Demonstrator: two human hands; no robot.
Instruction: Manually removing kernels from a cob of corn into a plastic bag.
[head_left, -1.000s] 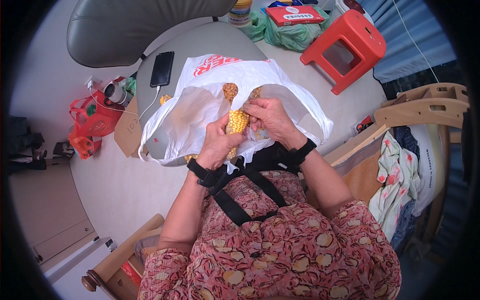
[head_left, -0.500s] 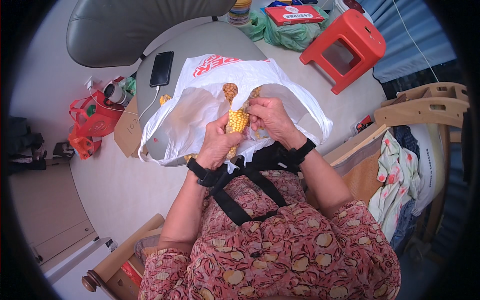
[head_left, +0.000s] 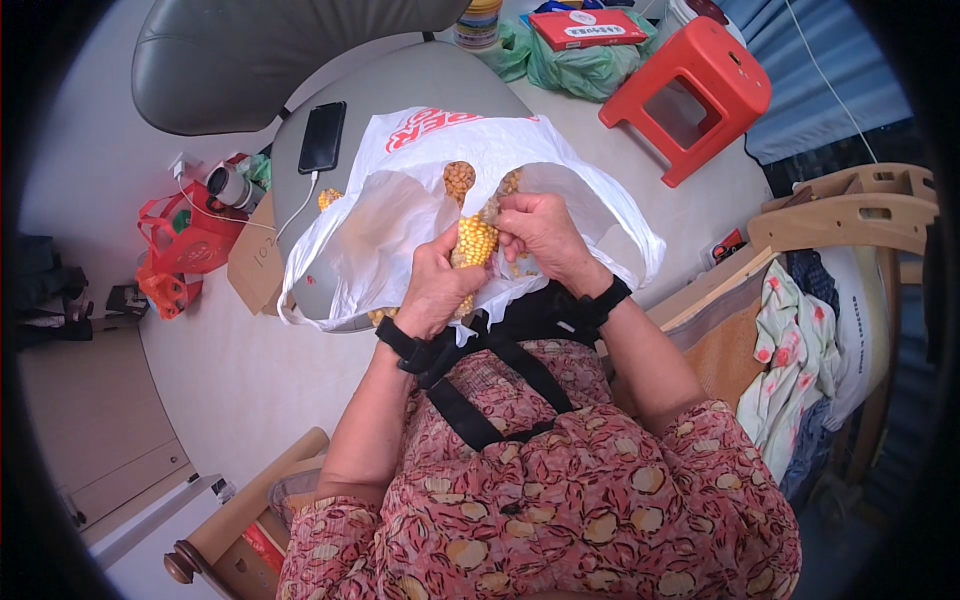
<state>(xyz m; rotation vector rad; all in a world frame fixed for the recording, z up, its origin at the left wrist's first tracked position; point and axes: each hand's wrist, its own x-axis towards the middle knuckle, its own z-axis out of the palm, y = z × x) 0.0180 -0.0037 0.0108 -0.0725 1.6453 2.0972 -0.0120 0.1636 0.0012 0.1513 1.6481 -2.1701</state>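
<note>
My left hand [head_left: 438,280] is wrapped round the lower part of an ear of corn [head_left: 474,241], which stands tilted with its yellow kernels facing up. Against its upper right side, the fingers of my right hand [head_left: 541,232] are pinched; whether a kernel is between them is too small to make out. Both hands are over a white plastic bag [head_left: 470,142] with red print, spread open on a grey chair seat [head_left: 420,75]. Inside the bag, a brownish cob [head_left: 459,181] lies just beyond the corn. Loose kernels [head_left: 523,266] show below my right hand.
A black phone [head_left: 322,137] on a white cable lies on the seat, left of the bag. A red plastic stool [head_left: 690,100] stands at the far right. Red bags [head_left: 188,228] sit on the floor at left. Close on my right is a wooden chair [head_left: 845,210] with clothes.
My right fingers have shifted very slightly on the upper part of the corn. My left hand keeps its grip almost unmoved.
</note>
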